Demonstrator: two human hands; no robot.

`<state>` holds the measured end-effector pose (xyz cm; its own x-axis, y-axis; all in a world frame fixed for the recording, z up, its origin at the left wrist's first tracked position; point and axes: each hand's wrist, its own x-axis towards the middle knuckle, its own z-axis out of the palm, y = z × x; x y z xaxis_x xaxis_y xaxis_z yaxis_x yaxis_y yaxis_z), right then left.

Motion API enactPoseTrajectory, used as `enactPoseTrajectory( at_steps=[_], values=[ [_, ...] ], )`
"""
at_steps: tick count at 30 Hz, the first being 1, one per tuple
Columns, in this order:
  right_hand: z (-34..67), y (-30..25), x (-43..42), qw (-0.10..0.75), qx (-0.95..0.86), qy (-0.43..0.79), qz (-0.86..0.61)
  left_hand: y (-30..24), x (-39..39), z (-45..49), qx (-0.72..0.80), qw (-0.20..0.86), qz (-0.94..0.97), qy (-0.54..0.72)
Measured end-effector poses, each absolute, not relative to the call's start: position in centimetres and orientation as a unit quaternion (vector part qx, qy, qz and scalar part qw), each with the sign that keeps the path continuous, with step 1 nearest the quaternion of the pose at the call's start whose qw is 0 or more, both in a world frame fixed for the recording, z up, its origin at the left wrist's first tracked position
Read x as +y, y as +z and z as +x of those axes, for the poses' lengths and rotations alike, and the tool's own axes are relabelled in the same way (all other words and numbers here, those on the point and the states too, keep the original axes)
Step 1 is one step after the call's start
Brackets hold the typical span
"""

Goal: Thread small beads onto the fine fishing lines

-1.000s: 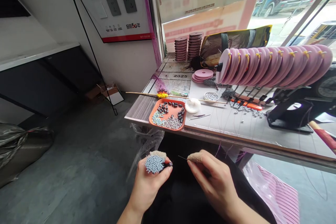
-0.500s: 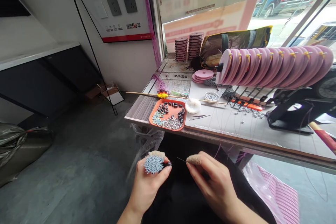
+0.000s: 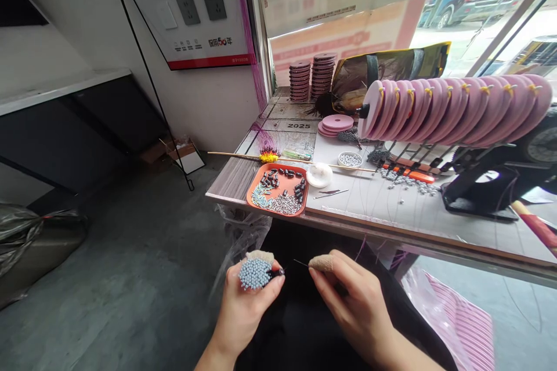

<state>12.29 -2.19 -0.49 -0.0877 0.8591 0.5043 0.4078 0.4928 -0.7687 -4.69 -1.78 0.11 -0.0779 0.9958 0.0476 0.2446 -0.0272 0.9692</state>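
My left hand point(image 3: 243, 313) is closed round a bundle of thin blue-grey rods point(image 3: 255, 273), their round ends facing up. Between its thumb and fingers a small glossy black piece point(image 3: 277, 272) points to the right. To the right, a short gap away, my right hand point(image 3: 363, 295) pinches a thin dark needle-like wire point(image 3: 300, 263) whose free end points left. Beige finger covers show on both hands, one on the left point(image 3: 263, 255) and one on the right point(image 3: 321, 263). Both hands are above my dark lap, in front of the table.
An orange tray point(image 3: 249, 200) of black, silver and greenish small parts lies at the table's front edge. Nearby are a white round disc point(image 3: 319, 175), a bowl of grey beads point(image 3: 350, 159) and a thin stick point(image 3: 230, 155). Pink spools point(image 3: 456, 110) line a black stand point(image 3: 476, 194) at right.
Both hands keep nearly the same place and grip. The view has shifted very slightly.
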Motion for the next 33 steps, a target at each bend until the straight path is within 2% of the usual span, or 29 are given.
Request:
enactPoseTrajectory(
  at_steps=[7, 13, 17, 21, 28, 33],
  values=[
    [12.2, -0.6, -2.2, 0.49, -0.722, 0.212, -0.44, 0.2, -1.7, -4.9, 0.572, 0.381, 0.569, 0.452],
    [11.9, -1.0, -2.4, 0.419, -0.783, 0.176, -0.424, 0.2, -2.1, -5.1, 0.567, 0.316, 0.629, 0.427],
    [11.8, -0.8, -2.3, 0.402, -0.764, 0.286, -0.415, 0.6, -2.4, -4.5, 0.539, 0.3, 0.666, 0.42],
    [11.8, -0.9, -2.1, 0.403, -0.714, 0.402, -0.408, 1.1, -2.3, -3.9, 0.505, 0.34, 0.681, 0.408],
    [11.7, -1.3, -2.2, 0.418, -0.704, 0.405, -0.407, -0.1, -2.2, -5.4, 0.546, 0.501, 0.549, 0.386],
    [11.9, -1.2, -2.1, 0.427, -0.698, 0.415, -0.398, -0.5, -2.7, -5.2, 0.562, 0.561, 0.4, 0.458]
  ],
)
